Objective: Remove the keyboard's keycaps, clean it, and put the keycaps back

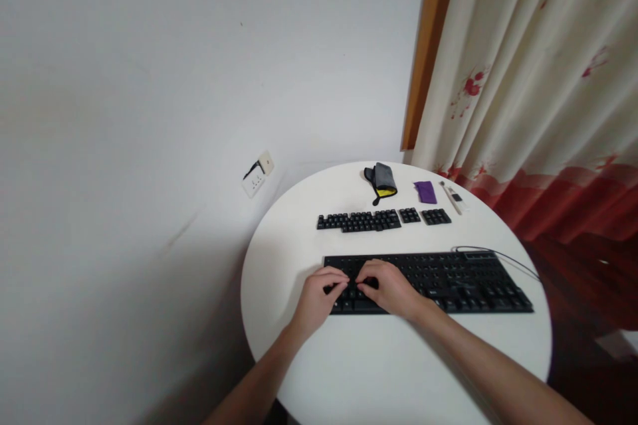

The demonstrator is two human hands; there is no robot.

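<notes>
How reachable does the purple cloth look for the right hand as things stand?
Probably yes: between the right hand and the purple cloth lie only the low keyboard and keycaps; nothing tall seems to block the way.

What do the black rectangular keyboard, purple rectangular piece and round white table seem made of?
Black rectangular keyboard: probably matte plastic; separate keys look dull.
Purple rectangular piece: likely matte fabric, its edges uneven.
Round white table: smooth, evenly white top, perhaps laminate or painted.
</notes>
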